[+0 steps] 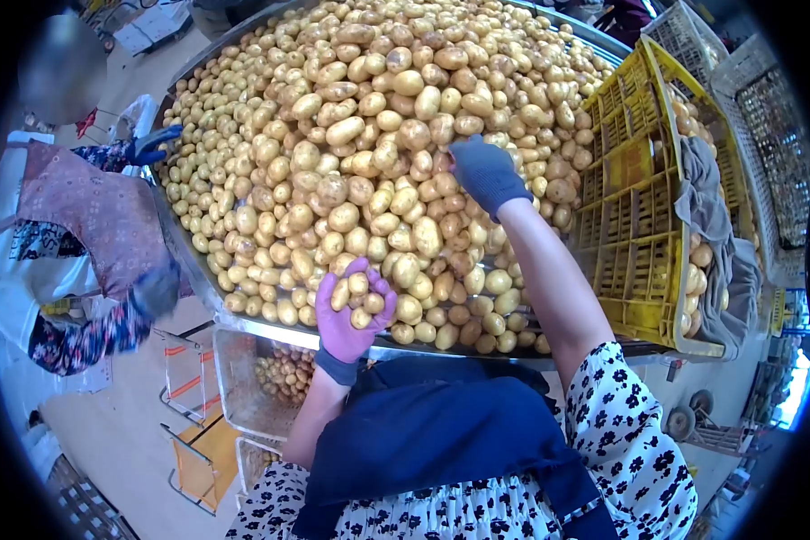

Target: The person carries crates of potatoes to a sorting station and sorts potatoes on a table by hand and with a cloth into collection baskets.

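Note:
A large heap of yellow potatoes (333, 189) fills the metal-rimmed table in front of me. My left hand (349, 328), in a pink glove with a grey cuff, is turned palm up at the near edge of the heap. Its fingers curl round several small potatoes (358, 297). My right hand (490, 176), in a blue-grey glove, reaches over the middle of the heap with its back towards me. The fingers bend down against the potatoes there, and whatever they hold is hidden beneath the glove.
A yellow plastic crate (634, 207) stands at the right edge, with potatoes and a grey cloth (706, 207) behind its side. Below the table sits a white crate (243, 382) of small potatoes. At the left, a co-worker in a patterned apron (90, 202) reaches a blue-gloved hand (157, 144) to the heap.

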The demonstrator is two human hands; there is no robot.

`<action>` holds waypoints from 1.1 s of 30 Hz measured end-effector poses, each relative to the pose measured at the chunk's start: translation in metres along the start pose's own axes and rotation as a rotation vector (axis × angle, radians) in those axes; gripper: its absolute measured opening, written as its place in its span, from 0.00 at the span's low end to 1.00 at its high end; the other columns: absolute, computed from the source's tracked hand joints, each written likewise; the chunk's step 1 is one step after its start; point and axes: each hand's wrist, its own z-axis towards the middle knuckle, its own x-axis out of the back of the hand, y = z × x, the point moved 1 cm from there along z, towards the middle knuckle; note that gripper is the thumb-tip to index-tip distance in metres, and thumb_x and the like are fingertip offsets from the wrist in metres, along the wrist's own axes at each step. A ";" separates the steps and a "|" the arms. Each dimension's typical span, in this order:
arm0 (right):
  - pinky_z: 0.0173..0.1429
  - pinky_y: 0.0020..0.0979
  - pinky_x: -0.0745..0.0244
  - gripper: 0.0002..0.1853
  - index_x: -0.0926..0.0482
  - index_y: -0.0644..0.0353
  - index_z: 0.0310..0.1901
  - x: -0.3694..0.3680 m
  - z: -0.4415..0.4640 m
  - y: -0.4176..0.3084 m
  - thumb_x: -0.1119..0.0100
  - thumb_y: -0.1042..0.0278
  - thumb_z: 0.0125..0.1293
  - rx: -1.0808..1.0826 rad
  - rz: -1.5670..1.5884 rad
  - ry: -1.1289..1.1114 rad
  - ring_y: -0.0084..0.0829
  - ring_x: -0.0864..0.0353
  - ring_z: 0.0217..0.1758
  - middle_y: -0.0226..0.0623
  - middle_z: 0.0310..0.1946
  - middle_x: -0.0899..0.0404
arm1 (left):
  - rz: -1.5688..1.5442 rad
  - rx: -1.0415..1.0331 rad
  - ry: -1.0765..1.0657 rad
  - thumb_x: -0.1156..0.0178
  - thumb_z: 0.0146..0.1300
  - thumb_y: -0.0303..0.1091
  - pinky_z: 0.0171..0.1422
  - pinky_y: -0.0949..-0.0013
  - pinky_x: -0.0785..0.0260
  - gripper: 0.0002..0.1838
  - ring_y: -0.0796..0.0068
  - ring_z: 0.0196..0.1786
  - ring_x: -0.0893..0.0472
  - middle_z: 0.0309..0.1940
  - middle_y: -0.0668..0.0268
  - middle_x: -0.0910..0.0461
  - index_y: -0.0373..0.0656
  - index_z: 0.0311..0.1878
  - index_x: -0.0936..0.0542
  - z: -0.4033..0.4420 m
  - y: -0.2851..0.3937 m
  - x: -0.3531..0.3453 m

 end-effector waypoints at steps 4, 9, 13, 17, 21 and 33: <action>0.40 0.41 0.22 0.08 0.20 0.56 0.36 0.013 -0.008 -0.006 0.49 0.66 0.62 -0.121 0.053 -0.032 0.41 0.18 0.39 0.41 0.32 0.20 | -0.016 -0.016 0.034 0.50 0.66 0.52 0.62 0.54 0.32 0.24 0.57 0.60 0.30 0.56 0.57 0.26 0.46 0.57 0.27 -0.002 0.000 -0.005; 0.55 0.39 0.28 0.25 0.23 0.52 0.54 0.084 -0.073 -0.053 0.45 0.43 0.62 -0.166 0.680 -0.203 0.42 0.21 0.48 0.43 0.47 0.21 | -0.714 0.136 -0.048 0.54 0.67 0.56 0.69 0.43 0.43 0.29 0.48 0.72 0.46 0.70 0.52 0.44 0.46 0.63 0.34 -0.002 -0.005 -0.001; 0.35 0.42 0.25 0.10 0.20 0.49 0.32 0.035 -0.120 -0.055 0.48 0.56 0.63 -0.139 0.453 -0.225 0.40 0.17 0.33 0.35 0.28 0.18 | -1.713 0.476 0.035 0.58 0.67 0.58 0.71 0.44 0.49 0.29 0.51 0.73 0.48 0.71 0.61 0.43 0.49 0.63 0.32 0.007 -0.007 0.013; 0.28 0.42 0.25 0.10 0.25 0.58 0.39 -0.029 -0.147 -0.075 0.49 0.62 0.64 -0.145 0.257 -0.196 0.42 0.18 0.29 0.40 0.26 0.21 | -2.974 0.605 -0.072 0.57 0.67 0.58 0.72 0.47 0.53 0.26 0.63 0.71 0.43 0.69 0.73 0.39 0.57 0.61 0.29 0.011 -0.006 0.015; 0.30 0.41 0.23 0.08 0.23 0.60 0.36 -0.016 -0.127 -0.078 0.49 0.66 0.61 -0.251 0.287 -0.320 0.42 0.17 0.28 0.42 0.26 0.19 | -3.095 0.740 -0.062 0.55 0.67 0.55 0.72 0.49 0.53 0.24 0.65 0.71 0.41 0.67 0.75 0.36 0.59 0.61 0.28 0.011 -0.012 -0.011; 0.30 0.41 0.27 0.07 0.25 0.52 0.36 0.002 -0.133 -0.059 0.48 0.60 0.63 -0.085 0.419 -0.190 0.42 0.20 0.30 0.37 0.28 0.23 | -2.812 0.944 0.128 0.50 0.68 0.47 0.71 0.56 0.53 0.20 0.71 0.69 0.34 0.62 0.80 0.27 0.63 0.62 0.27 0.022 -0.015 -0.035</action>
